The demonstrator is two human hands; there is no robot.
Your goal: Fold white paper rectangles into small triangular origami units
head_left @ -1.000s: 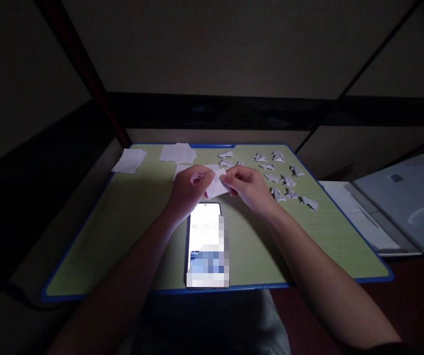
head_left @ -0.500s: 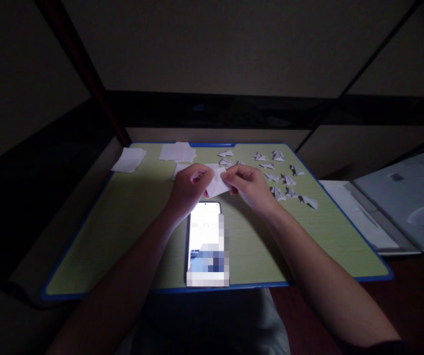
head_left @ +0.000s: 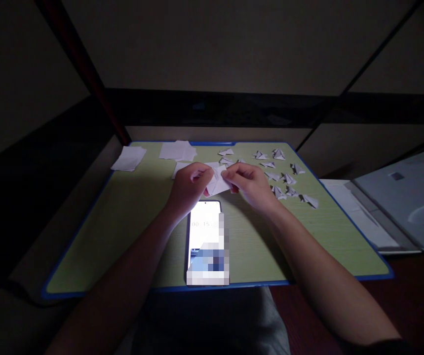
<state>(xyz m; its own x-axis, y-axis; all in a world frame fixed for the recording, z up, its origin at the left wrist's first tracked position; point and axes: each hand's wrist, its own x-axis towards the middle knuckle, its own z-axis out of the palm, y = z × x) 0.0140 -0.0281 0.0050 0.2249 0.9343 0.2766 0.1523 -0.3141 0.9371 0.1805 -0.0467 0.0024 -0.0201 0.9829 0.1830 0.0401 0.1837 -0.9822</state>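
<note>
Dim room, low light, w/ a green lap desk (head_left: 123, 231) edged in blue set across the person's lap; most of the light came off a lit phone (head_left: 206, 241) lying flat near the front edge, screen up, showing a timer readout, which looked placed there so it could be read under the hands.

Left hand (head_left: 189, 185) and right hand (head_left: 250, 185) met just above the phone's far end, both pinching 1 small white paper piece (head_left: 219, 181) between thumbs and fingertips, fingers curled closed on it from either side. Paper was held up off the desk, partly folded, tilted; holding it at 2 opposite edges probably kept it taut for creasing. Exact fold couldn't be made out.

Folded paper shapes (head_left: 282, 177), over 10 small pointed ones, lay scattered on the desk's far right part, near the right hand but apart from it. Flat paper sheets (head_left: 176, 151) sat at the far edge on the left side, w/ 1 more paper sheet (head_left: 129, 159) hanging over the far left corner, so unfolded stock and folded pieces were kept on separate sides.

Off to the right, beside the desk, lay a grey laptop (head_left: 407, 197), closed.
</note>
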